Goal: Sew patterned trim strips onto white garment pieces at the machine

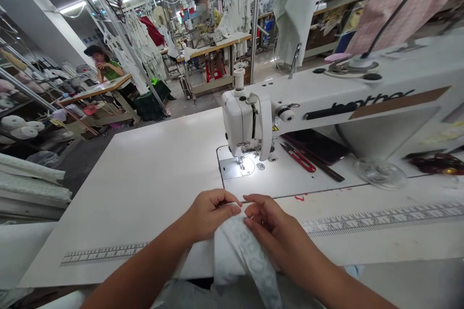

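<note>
My left hand [212,215] and my right hand [270,231] meet at the front of a white sewing table [152,169]. Their fingertips pinch the upper edge of a pale patterned fabric strip [246,256], which hangs down over the table edge toward me. A white Brother sewing machine [246,125] stands just beyond my hands, and its presser foot [241,158] rests on a steel needle plate [232,168] with no cloth under it. Red-handled thread snips [297,157] lie to the right of the machine head.
A black phone-like slab [315,146] and a clear plastic disc [380,172] lie on the table, which has a printed ruler [380,219]. Folded fabric [29,188] is stacked at the left. Two co-workers [103,63] sit at other tables among hanging garments [145,48].
</note>
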The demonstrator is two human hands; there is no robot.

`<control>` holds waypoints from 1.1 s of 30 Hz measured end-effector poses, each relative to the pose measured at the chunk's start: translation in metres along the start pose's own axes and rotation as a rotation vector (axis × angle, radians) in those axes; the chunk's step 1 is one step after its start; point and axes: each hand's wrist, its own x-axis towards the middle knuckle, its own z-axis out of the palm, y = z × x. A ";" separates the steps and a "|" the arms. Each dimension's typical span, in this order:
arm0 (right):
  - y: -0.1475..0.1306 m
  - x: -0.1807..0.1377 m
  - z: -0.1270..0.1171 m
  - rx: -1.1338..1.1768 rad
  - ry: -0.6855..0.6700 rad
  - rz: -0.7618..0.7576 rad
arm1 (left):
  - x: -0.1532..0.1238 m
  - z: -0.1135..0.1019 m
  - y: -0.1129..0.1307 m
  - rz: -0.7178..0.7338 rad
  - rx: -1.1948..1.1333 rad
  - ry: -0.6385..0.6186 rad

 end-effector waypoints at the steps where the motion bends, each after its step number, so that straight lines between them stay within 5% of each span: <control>1: 0.002 0.001 0.000 -0.005 0.008 -0.006 | 0.000 0.000 0.000 -0.010 -0.015 -0.002; 8: 0.001 0.002 -0.005 -0.115 -0.006 0.018 | 0.002 0.000 0.000 -0.058 0.082 0.074; 12: -0.013 0.011 -0.010 -0.193 -0.015 0.013 | 0.010 -0.002 0.008 0.093 0.256 0.110; 17: -0.018 0.038 -0.022 -0.515 -0.022 0.026 | 0.046 -0.004 0.008 0.212 0.644 0.161; 22: -0.010 0.059 -0.033 -0.766 -0.042 0.000 | 0.078 0.003 -0.003 0.272 0.786 0.225; 28: 0.002 0.052 -0.039 -0.906 -0.154 -0.320 | 0.055 0.023 -0.015 0.410 0.977 0.208; 33: 0.015 0.052 -0.047 -1.094 -0.059 -0.710 | 0.045 0.029 -0.027 0.662 1.181 0.273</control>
